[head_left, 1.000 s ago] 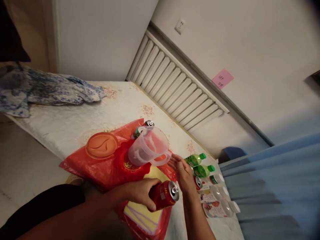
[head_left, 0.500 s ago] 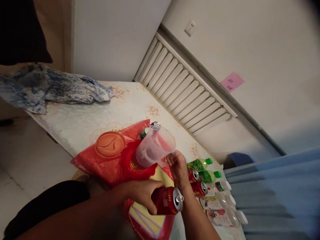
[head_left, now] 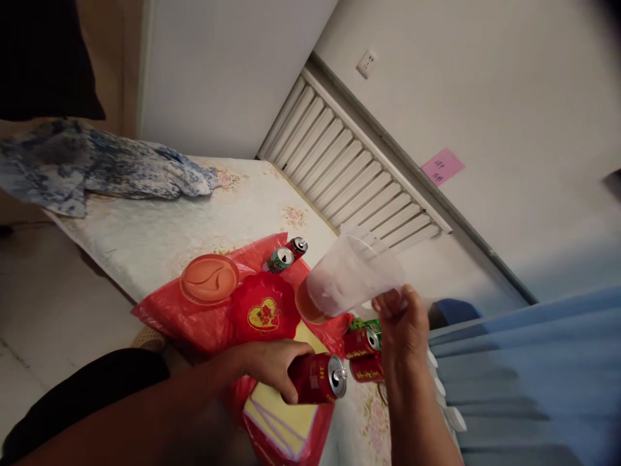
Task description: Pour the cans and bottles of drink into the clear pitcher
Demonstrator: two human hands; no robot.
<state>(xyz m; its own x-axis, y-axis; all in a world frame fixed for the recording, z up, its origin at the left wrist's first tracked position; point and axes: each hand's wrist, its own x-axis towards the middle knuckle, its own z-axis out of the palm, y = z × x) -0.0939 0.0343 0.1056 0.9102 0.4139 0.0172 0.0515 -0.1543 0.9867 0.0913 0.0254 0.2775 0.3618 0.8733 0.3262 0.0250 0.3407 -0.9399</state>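
My left hand (head_left: 276, 370) is wrapped round a red drink can (head_left: 310, 382), whose opened top with its raised tab faces right. Up and to the right, my right hand (head_left: 402, 320) grips the handle of a translucent plastic pitcher (head_left: 349, 275). The pitcher is held in the air, and some brownish liquid shows at its base. Below and left of it lies a red scalloped plate (head_left: 242, 310) with a yellow heart design. An orange round lid (head_left: 210, 278) rests on the red plastic bag (head_left: 165, 317). Folded yellow cloths (head_left: 281, 421) lie under the can.
A green can (head_left: 280, 259) and a red can (head_left: 297, 246) stand behind the plate. Red cans (head_left: 361, 343) and bottles sit at right, partly hidden by my right arm. A patterned cloth (head_left: 145, 171) lies on the table's far left. A radiator (head_left: 359, 168) runs along the wall.
My right hand has lifted the pitcher off the red plate and carried it up and right, uncovering the plate's heart and the cans behind. My left hand keeps its can nearly in place.
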